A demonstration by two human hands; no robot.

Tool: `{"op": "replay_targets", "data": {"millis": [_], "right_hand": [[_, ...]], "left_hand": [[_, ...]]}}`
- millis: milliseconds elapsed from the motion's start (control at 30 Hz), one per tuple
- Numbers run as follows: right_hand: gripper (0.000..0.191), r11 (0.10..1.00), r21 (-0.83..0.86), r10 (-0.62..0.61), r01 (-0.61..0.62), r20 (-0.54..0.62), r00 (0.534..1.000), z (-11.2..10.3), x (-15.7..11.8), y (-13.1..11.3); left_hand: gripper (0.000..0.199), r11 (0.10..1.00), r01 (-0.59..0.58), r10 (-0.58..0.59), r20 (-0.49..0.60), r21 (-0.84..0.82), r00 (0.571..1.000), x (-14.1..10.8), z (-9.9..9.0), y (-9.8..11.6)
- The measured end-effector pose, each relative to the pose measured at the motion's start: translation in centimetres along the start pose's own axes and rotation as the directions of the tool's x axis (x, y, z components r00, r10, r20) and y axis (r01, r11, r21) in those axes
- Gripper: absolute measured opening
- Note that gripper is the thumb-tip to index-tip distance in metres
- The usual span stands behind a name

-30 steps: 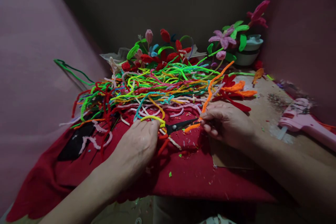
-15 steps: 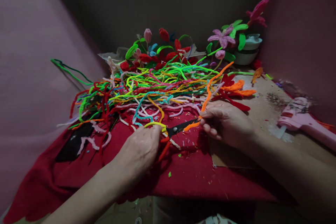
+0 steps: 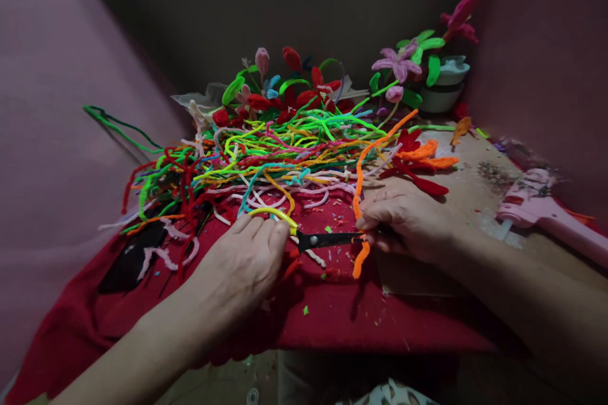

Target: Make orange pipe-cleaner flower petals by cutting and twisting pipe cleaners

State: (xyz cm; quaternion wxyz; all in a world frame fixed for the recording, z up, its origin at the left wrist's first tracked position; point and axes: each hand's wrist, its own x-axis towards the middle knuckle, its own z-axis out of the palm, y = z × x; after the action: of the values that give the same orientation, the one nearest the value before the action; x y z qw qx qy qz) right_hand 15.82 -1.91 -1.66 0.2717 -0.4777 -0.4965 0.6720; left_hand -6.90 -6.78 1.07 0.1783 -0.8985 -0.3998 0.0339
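Observation:
My left hand is wrapped round the yellow handle of a pair of scissors. Their dark blades point right and meet an orange pipe cleaner near its lower end. The thumb and fingers of my right hand pinch that pipe cleaner just above the blade tips. Its long part rises toward the heap, while a short bent end hangs below the blades. Behind both hands lies a tangled heap of pipe cleaners in many colours.
Pipe-cleaner flowers stand along the back. On the right, a pink glue gun lies on a cardboard sheet, near red and orange petals. Scraps dot the red cloth. A dark flat object is at the left.
The scissor blades have swung to nearly level and look closed across the orange pipe cleaner. Its short lower end now hangs downward instead of pointing left. The whole view has shifted slightly.

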Motion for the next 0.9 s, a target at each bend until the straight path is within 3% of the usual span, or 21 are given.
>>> {"op": "replay_targets", "data": {"millis": [267, 533, 733, 900], "right_hand": [[0.020, 0.995, -0.085, 0.067, -0.061, 0.078, 0.995, 0.4, -0.6, -0.9], [0.022, 1.000, -0.001, 0.023, -0.023, 0.116, 0.993, 0.0, -0.4, -0.6], [0.044, 0.929, 0.368, -0.135, 0.025, 0.276, 0.951, 0.1, -0.2, -0.1], [0.020, 0.945, 0.300, -0.187, 0.132, 0.159, 0.969, 0.6, -0.5, 0.4]], "left_hand": [[0.018, 0.997, -0.074, 0.068, 0.174, 0.027, 0.982, 0.3, -0.2, -0.2], [0.019, 0.995, -0.097, 0.091, 0.163, 0.032, 0.982, 0.1, -0.3, -0.3], [0.017, 0.995, 0.102, -0.103, 0.103, 0.008, 0.989, -0.3, 0.0, -0.1], [0.015, 0.981, 0.192, -0.187, 0.092, -0.040, 0.978, -0.3, 0.8, 0.3]]}}
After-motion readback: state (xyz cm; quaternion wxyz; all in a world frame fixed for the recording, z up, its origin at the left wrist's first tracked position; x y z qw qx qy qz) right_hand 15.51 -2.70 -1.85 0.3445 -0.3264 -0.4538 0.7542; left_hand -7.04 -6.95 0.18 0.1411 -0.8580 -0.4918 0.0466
